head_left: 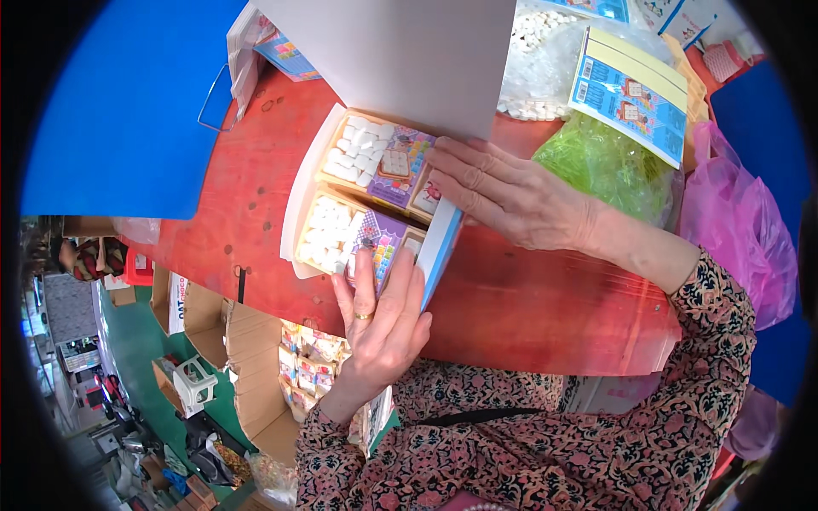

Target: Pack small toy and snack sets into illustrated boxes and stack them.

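Observation:
A cardboard display box (294,221) lies on the red table, its white inner lid (417,60) raised at the far side. Inside are two packs side by side, each with white pillow-shaped pieces (358,149) and a purple printed card (381,243). My left hand (379,328), a ring on one finger, rests its stretched, parted fingertips on the nearer pack. Across the box's right edge lies my right hand (515,192), fingers extended and flat, touching the farther pack's end. The fingertips partly hide both packs' right ends.
To the right are clear bags of white pieces (537,77) and green strips (596,162), a blue printed sheet (630,98) and a pink plastic bag (737,221). A blue panel (128,111) stands left. Below the table's left edge, an open carton (260,383) adjoins several small packs (307,366).

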Demonstrator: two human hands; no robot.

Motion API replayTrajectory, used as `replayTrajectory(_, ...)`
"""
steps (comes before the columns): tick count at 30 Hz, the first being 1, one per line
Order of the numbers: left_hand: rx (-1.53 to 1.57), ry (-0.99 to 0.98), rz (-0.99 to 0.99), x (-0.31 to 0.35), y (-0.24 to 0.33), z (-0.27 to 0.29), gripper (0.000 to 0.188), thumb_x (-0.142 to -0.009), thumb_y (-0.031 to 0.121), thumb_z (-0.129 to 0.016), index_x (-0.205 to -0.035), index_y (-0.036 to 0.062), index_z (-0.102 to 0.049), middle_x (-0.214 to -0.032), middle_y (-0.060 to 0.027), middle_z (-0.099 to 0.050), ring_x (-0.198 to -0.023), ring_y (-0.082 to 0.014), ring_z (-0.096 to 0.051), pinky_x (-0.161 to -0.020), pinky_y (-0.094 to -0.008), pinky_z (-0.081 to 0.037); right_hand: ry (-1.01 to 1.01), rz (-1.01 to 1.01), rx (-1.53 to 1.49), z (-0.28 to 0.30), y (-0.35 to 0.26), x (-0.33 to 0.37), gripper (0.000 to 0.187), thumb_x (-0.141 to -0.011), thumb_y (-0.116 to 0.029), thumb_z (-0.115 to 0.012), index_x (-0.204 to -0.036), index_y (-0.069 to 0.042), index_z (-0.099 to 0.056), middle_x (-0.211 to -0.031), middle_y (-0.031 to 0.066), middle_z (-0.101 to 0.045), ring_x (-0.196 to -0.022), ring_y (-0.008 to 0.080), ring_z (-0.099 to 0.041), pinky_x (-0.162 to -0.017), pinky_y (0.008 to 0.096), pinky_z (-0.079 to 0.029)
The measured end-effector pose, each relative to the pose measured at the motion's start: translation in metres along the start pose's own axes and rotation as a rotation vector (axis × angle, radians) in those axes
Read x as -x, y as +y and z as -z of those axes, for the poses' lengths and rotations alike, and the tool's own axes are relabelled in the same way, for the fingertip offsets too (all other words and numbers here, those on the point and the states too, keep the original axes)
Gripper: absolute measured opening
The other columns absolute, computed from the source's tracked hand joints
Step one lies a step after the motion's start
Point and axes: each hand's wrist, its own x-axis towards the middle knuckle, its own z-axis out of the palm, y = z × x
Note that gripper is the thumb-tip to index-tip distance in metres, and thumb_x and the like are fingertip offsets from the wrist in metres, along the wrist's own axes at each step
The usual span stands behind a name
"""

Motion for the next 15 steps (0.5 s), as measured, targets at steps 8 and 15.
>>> replayTrajectory(8,-0.005,0.098,-0.107,0.032,-0.021,0.019,0.032,-0.080,0.019,-0.062,-0.108,0.0035,-0.068,-0.126,-0.0109,-0.058,-0.133,-0.0489,-0.028,-0.110,-0.0592,-0.009,0.006,-0.021,0.077,-0.003,0.000,0.000,0.048,-0.079,-0.012,-0.049,-0.122,0.009,-0.050,-0.128,0.0231,-0.050,-0.125,0.0329,-0.046,-0.108,0.0441,-0.035)
replayTrajectory(15,0.346,0.335,0.198,-0.039,-0.087,0.038,0.046,-0.094,0.032,-0.044,-0.125,-0.0003,-0.056,-0.135,-0.0166,-0.049,-0.133,-0.0381,-0.033,-0.109,-0.0470,-0.024,-0.071,0.064,-0.111,-0.004,0.040,0.002,0.049,-0.085,-0.010,-0.052,-0.131,0.003,-0.043,-0.136,0.0178,-0.045,-0.129,0.0324,-0.040,-0.110,0.0428,-0.034)
